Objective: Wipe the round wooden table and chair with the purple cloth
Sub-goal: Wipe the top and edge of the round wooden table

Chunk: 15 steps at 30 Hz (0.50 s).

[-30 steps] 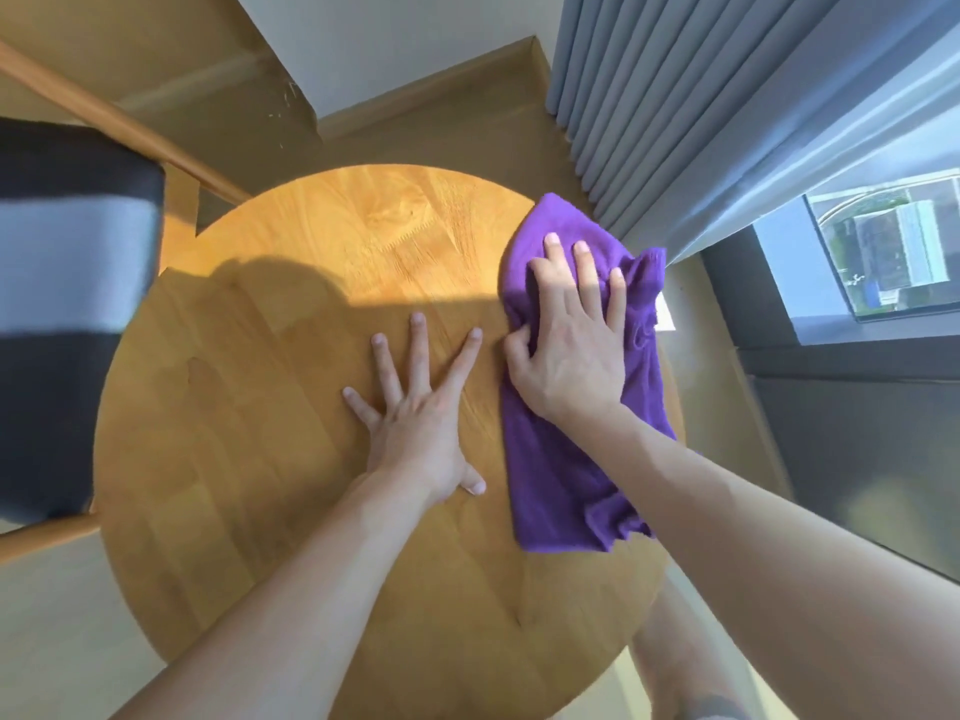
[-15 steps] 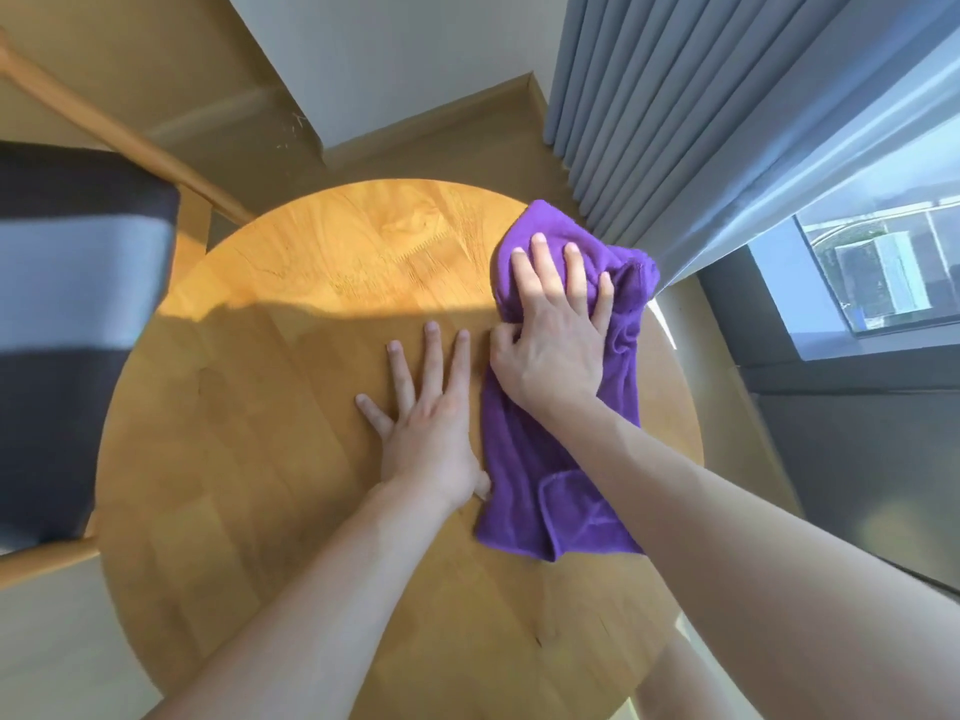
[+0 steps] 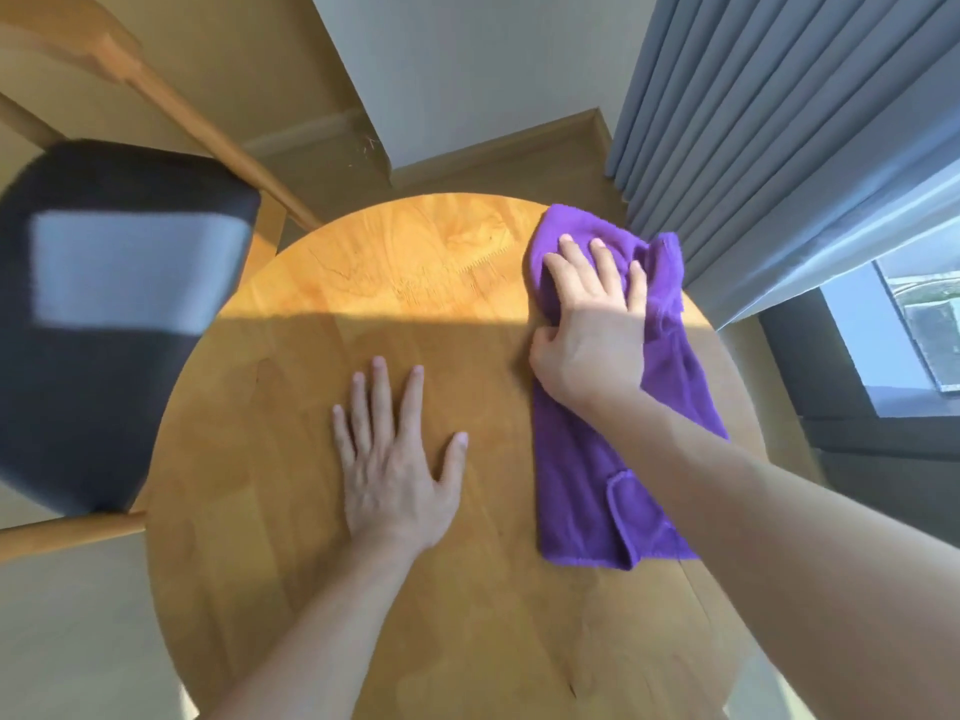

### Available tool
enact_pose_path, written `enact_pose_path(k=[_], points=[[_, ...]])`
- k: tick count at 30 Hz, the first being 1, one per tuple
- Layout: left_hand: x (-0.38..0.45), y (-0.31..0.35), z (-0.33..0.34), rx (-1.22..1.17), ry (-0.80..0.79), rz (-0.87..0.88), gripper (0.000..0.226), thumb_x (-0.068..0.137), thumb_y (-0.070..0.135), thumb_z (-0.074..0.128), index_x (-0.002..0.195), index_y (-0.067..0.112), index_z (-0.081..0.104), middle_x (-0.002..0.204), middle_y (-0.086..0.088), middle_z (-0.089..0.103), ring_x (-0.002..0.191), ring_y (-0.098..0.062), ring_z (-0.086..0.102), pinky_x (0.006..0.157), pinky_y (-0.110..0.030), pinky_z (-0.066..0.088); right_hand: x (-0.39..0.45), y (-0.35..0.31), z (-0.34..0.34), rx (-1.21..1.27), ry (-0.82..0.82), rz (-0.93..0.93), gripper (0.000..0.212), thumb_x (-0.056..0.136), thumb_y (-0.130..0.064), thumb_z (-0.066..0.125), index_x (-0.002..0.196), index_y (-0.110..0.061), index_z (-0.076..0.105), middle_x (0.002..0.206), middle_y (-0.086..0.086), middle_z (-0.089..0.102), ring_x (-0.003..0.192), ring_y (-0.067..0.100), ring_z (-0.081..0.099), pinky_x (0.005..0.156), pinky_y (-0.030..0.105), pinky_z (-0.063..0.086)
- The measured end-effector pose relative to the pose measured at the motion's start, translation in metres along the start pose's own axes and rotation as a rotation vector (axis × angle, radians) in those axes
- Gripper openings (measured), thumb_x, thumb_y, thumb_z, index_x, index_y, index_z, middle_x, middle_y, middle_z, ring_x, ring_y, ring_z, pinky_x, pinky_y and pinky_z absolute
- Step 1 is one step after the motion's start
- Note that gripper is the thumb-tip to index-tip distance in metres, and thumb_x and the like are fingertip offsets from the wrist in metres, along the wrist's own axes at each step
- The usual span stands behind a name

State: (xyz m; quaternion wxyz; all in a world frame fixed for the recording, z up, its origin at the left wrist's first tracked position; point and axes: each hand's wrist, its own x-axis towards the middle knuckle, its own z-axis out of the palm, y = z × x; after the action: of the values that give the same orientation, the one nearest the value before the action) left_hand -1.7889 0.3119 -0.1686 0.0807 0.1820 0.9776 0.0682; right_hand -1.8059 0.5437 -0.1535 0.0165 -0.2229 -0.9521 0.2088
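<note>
The round wooden table (image 3: 363,304) fills the middle of the head view, its far part in sunlight. A purple cloth (image 3: 587,485) lies stretched along the table's right side, bunched at its far end. My right hand (image 3: 592,324) presses flat on the far half of the cloth with the fingers extended and the thumb at the cloth's left edge. My left hand (image 3: 395,459) rests palm down on the bare wood at the centre, fingers spread, a short gap left of the cloth. The chair (image 3: 104,304), with a dark and grey seat on a wooden frame, stands at the left.
Grey pleated curtains (image 3: 779,122) hang close behind the table's far right edge. A window (image 3: 909,330) sits low at the right. A white wall corner (image 3: 467,70) and wooden skirting lie beyond the table, with wooden floor around it.
My right hand slid the cloth left toward my left hand, then back right and toward the far edge. The gap between the hands has widened. My left hand stays flat on the table.
</note>
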Motion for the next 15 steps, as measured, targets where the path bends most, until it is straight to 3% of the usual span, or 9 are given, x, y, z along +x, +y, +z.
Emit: enact_pose_path(k=[2, 6, 8, 10, 15], points=[[-0.001, 0.0, 0.005, -0.02, 0.031, -0.128, 0.074, 0.096, 0.058, 0.033, 0.162, 0.028, 0.018, 0.172, -0.005, 0.007, 0.158, -0.026, 0.001, 0.126, -0.055, 0.006, -0.022, -0.018, 0.011, -0.032, -0.051, -0.087, 0.077, 0.069, -0.027, 0.048, 0.146, -0.022, 0.047, 0.163, -0.003, 0.036, 0.155, 0.026, 0.021, 0.126, 0.051, 0.004], [-0.004, -0.001, 0.005, -0.015, 0.029, -0.103, 0.07, 0.098, 0.051, 0.033, 0.162, 0.026, 0.02, 0.172, -0.005, 0.008, 0.158, -0.027, 0.002, 0.126, -0.056, 0.007, -0.054, 0.007, 0.004, -0.148, -0.332, -0.652, 0.084, 0.072, -0.033, 0.038, 0.155, -0.02, 0.041, 0.168, -0.004, 0.028, 0.157, 0.025, 0.016, 0.127, 0.051, 0.002], [-0.003, 0.001, 0.005, -0.011, 0.034, -0.106, 0.069, 0.098, 0.05, 0.033, 0.162, 0.025, 0.023, 0.172, -0.006, 0.01, 0.158, -0.027, 0.005, 0.125, -0.056, 0.009, -0.036, 0.035, -0.01, -0.181, -0.418, -0.844, 0.085, 0.072, -0.033, 0.038, 0.156, -0.021, 0.039, 0.168, -0.005, 0.027, 0.157, 0.022, 0.017, 0.127, 0.05, 0.003], [-0.001, 0.001, 0.006, -0.005, 0.033, -0.105, 0.069, 0.098, 0.049, 0.033, 0.161, 0.023, 0.025, 0.171, -0.007, 0.011, 0.158, -0.028, 0.006, 0.125, -0.057, 0.009, -0.006, 0.054, -0.019, -0.178, -0.388, -0.777, 0.085, 0.07, -0.032, 0.041, 0.154, -0.022, 0.043, 0.166, -0.006, 0.032, 0.156, 0.022, 0.022, 0.127, 0.049, 0.008], [-0.001, -0.002, 0.01, 0.023, 0.032, -0.099, 0.069, 0.098, 0.051, 0.03, 0.162, 0.024, 0.022, 0.172, -0.007, 0.007, 0.158, -0.028, 0.002, 0.126, -0.057, 0.006, 0.007, 0.001, 0.003, -0.086, -0.038, -0.077, 0.077, 0.066, -0.023, 0.048, 0.143, -0.018, 0.051, 0.16, -0.003, 0.042, 0.152, 0.028, 0.029, 0.126, 0.051, 0.01]])
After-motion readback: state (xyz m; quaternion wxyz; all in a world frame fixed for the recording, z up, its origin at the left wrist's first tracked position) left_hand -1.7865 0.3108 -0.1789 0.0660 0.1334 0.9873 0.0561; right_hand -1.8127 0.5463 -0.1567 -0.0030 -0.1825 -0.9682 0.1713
